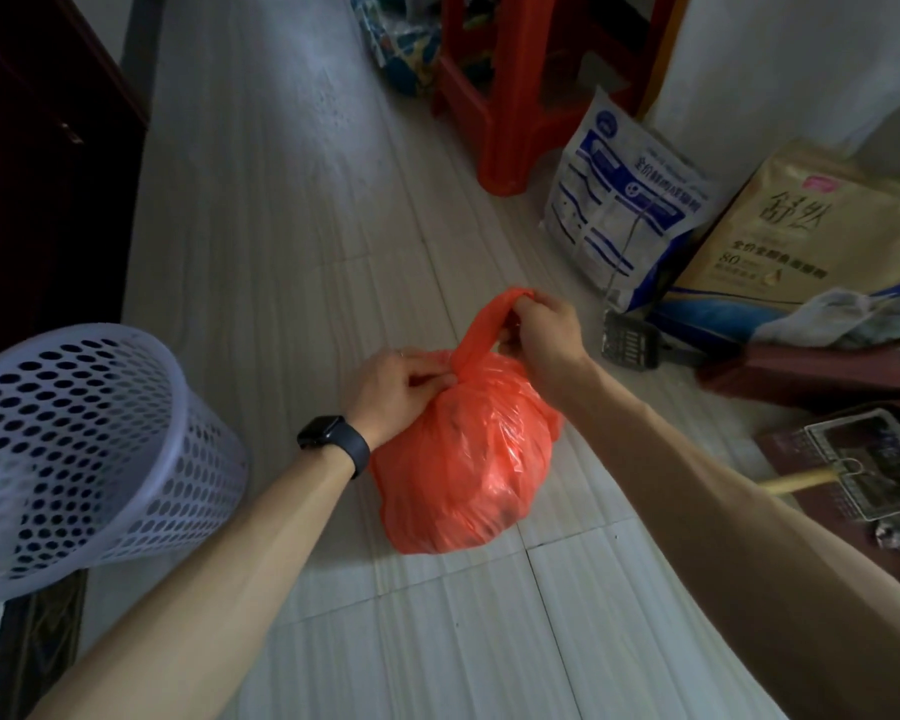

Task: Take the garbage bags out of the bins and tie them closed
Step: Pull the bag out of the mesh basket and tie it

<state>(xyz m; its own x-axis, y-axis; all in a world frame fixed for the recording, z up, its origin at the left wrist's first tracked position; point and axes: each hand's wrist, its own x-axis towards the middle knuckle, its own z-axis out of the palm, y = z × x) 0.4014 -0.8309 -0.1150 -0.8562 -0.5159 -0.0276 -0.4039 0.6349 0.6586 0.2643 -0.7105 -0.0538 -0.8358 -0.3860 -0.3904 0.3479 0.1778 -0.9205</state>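
A full orange garbage bag sits on the pale tiled floor in the middle of the head view. Its top is gathered into a twisted strip that rises up and to the right. My left hand, with a dark watch on the wrist, pinches the gathered neck of the bag at its base. My right hand grips the upper end of the strip and holds it taut. A white perforated plastic bin stands at the left, tilted, out of both hands' reach, with no bag visible in it.
A red plastic stool stands at the back. Two large printed sacks lean against the right wall, with a dark scoop and a wire-mesh tool with a wooden handle on the floor nearby. Dark furniture lines the left side.
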